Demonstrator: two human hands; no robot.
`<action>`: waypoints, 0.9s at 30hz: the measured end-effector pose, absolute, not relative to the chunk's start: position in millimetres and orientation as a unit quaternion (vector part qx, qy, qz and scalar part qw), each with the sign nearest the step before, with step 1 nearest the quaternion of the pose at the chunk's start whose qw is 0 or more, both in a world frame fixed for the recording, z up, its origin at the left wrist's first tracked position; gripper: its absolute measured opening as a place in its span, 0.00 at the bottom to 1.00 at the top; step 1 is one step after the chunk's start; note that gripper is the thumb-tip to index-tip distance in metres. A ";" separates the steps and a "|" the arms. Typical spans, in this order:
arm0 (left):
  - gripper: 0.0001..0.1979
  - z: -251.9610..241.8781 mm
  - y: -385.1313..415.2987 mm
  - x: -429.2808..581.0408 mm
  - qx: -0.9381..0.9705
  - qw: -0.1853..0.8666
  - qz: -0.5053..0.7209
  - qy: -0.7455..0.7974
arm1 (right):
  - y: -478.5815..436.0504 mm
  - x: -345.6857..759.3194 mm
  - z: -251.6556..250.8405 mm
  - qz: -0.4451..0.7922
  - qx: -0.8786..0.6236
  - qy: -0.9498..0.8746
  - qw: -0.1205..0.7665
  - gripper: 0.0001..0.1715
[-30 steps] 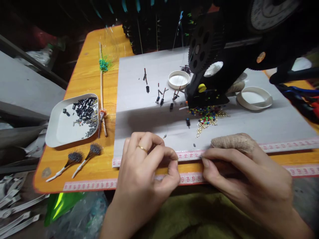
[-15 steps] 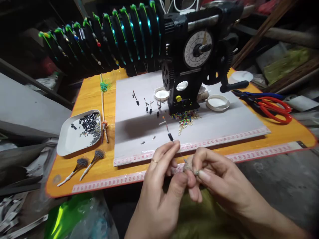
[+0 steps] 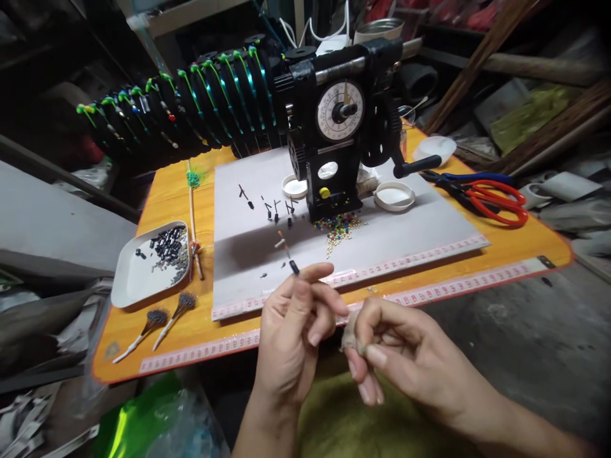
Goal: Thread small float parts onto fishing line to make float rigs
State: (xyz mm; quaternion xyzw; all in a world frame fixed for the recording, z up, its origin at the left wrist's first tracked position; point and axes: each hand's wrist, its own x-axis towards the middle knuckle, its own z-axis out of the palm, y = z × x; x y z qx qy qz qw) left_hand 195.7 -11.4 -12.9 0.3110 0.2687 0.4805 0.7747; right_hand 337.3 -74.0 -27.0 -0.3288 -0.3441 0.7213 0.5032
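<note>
My left hand [image 3: 291, 337] is over the board's front edge, its thumb and fingers closed on a thin float rig [image 3: 294, 266] with a black cylinder and an orange tip. My right hand [image 3: 405, 350], to the right, pinches a small greyish thing [image 3: 363, 348] too small to name; a piece of pale cloth or tape [image 3: 351, 331] is around one finger. The hands are apart. Similar small black pieces [image 3: 275, 216] lie on the white board [image 3: 248, 254], and colourful beads [image 3: 340, 228] are heaped at the foot of the black winding machine [image 3: 334, 152].
A white tray [image 3: 125, 273] of black and grey pieces sits at the left, near two grey-tipped bundles [image 3: 179, 312]. Red-handled scissors [image 3: 501, 203] lie at the right. A round white lid [image 3: 394, 197] stands beside the machine. Line spools [image 3: 191, 114] extend leftward above the table.
My left hand has moved left, away from my right hand, and its fingers have curled around the rig. My right hand has shifted slightly left. The camera view has also shifted.
</note>
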 end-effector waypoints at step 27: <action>0.26 -20.8 -44.5 185.7 0.353 0.786 0.360 0.358 | -60.8 354.1 -14.6 0.129 -0.453 -0.747 0.469 0.13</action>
